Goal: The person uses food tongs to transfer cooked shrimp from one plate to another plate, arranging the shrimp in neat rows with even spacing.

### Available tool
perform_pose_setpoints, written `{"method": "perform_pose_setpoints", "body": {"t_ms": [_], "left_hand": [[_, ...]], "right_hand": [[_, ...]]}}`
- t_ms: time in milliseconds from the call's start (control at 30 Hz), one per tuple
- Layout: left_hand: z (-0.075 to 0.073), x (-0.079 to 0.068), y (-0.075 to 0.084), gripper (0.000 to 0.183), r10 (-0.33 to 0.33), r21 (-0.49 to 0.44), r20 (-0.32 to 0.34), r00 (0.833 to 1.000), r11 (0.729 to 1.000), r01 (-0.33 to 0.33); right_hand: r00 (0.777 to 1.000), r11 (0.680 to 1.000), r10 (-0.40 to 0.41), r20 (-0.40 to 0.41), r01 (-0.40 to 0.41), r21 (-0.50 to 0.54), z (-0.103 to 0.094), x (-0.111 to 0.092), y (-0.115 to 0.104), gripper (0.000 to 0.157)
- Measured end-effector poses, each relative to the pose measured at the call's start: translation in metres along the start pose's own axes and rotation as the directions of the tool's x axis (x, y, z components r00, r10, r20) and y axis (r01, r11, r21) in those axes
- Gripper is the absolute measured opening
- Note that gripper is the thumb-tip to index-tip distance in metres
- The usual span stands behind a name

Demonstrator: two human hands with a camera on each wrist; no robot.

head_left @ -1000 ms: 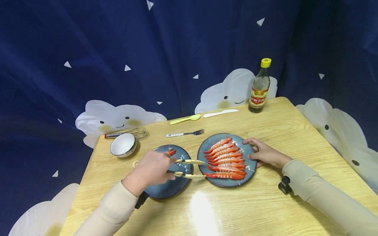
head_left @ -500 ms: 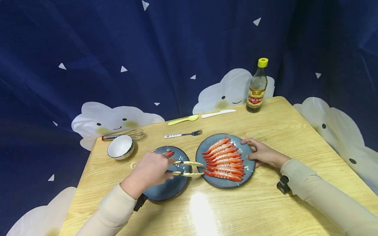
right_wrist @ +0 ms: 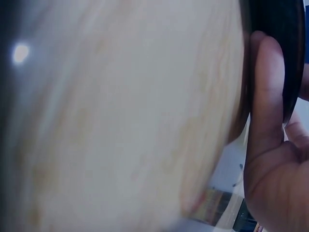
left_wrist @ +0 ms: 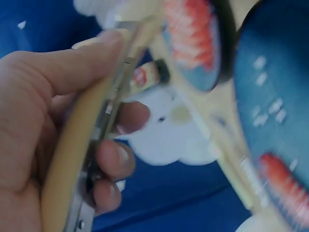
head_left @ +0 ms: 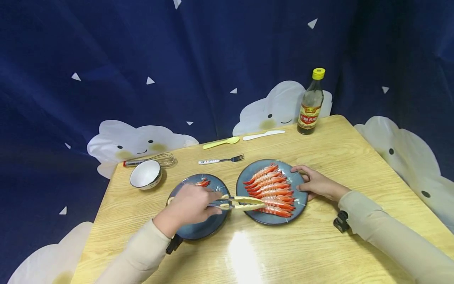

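Observation:
My left hand grips a pair of tongs with cream-coloured tips, above the left blue plate. Its tips reach across onto the lowest shrimp on the right blue plate, where several red-and-white shrimp lie in a row. One shrimp shows near the far rim of the left plate, partly behind the hand. In the left wrist view, fingers and thumb wrap the tongs' handle. The right hand holds the right plate's edge, thumb lying at the rim.
Behind the plates lie a fork, a yellow spoon and a white knife. A white bowl and a whisk sit at the left. Near the back right edge stands a sauce bottle.
The left hand has moved right with the tongs, whose tips now reach over the nearest shrimp and stand closer together. My right hand stays at the plate.

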State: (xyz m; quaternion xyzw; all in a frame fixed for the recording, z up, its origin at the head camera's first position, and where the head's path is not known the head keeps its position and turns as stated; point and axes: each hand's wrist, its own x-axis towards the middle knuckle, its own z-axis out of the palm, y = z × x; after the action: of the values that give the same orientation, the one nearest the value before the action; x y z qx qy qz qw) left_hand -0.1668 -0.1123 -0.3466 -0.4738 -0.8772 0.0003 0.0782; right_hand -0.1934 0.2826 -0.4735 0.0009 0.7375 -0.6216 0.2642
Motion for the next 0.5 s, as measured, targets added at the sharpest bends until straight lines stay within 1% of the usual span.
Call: {"method": "perform_pose_setpoints", "body": {"t_ms": [100, 200, 333, 500], "left_hand": [[0.014, 0.008, 0.005, 0.038, 0.041, -0.069, 0.016, 0.999, 0.997, -0.040], [0.023, 0.015, 0.009, 0.038, 0.056, -0.110, 0.027, 0.998, 0.993, -0.052], [0.031, 0.022, 0.013, 0.038, 0.073, -0.136, 0.037, 0.997, 0.988, -0.068], [0.036, 0.025, 0.016, 0.039, 0.064, -0.164, 0.050, 0.997, 0.985, -0.055]], "right_hand": [[1.000, 1.000, -0.001, 0.001, 0.001, 0.006, 0.000, -0.001, 0.001, 0.061], [1.000, 1.000, -0.003, 0.005, 0.003, 0.011, 0.000, -0.003, 0.002, 0.062], [1.000, 1.000, 0.013, -0.008, -0.012, 0.014, -0.001, -0.005, 0.001, 0.062], [1.000, 1.000, -0.014, 0.002, 0.014, 0.017, -0.001, -0.005, -0.001, 0.061]]}}
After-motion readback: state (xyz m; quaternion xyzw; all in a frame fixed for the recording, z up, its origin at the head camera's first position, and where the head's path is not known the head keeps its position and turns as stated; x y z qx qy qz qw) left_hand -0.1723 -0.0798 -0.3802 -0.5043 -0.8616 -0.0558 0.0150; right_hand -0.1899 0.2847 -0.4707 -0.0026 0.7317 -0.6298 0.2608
